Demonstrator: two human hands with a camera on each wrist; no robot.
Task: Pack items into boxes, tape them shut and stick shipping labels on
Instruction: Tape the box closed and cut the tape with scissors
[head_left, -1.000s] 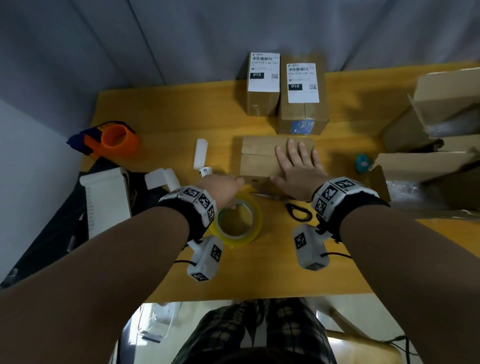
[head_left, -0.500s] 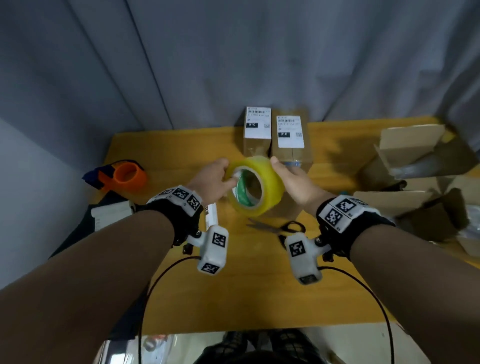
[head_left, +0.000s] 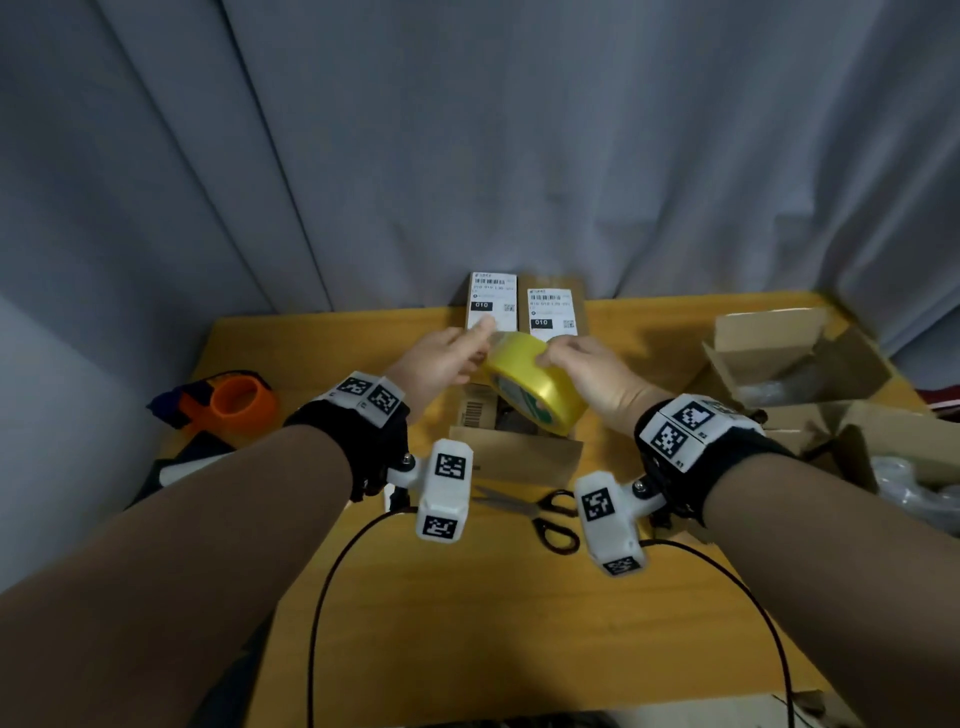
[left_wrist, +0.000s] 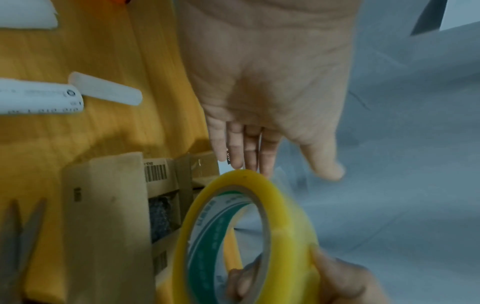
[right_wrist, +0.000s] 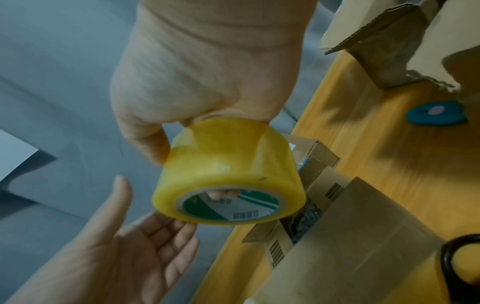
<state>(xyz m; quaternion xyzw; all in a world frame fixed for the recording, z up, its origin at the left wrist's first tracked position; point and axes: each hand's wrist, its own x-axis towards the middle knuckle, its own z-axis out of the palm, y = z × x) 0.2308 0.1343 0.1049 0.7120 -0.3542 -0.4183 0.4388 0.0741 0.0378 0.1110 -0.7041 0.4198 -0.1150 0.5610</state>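
A yellow tape roll (head_left: 535, 387) hangs in the air above the small cardboard box (head_left: 514, 447), whose flaps stand apart over dark contents. My right hand (head_left: 587, 369) grips the roll (right_wrist: 228, 170), thumb on the outer face and fingers through the core. My left hand (head_left: 449, 358) is spread with straight fingers; in the left wrist view its fingertips (left_wrist: 249, 162) touch the top edge of the roll (left_wrist: 246, 236). In the right wrist view the left hand (right_wrist: 124, 257) lies palm up under the roll.
Two labelled boxes (head_left: 519, 306) stand at the table's far edge. Scissors (head_left: 540, 514) lie in front of the small box. An orange tape dispenser (head_left: 234, 400) sits at the left, open cartons (head_left: 789, 353) at the right, a blue item (right_wrist: 436, 113) beside them.
The roll came up off the table into both hands. The left hand has since let go and straightened its fingers; the right hand left the box and now holds the roll.
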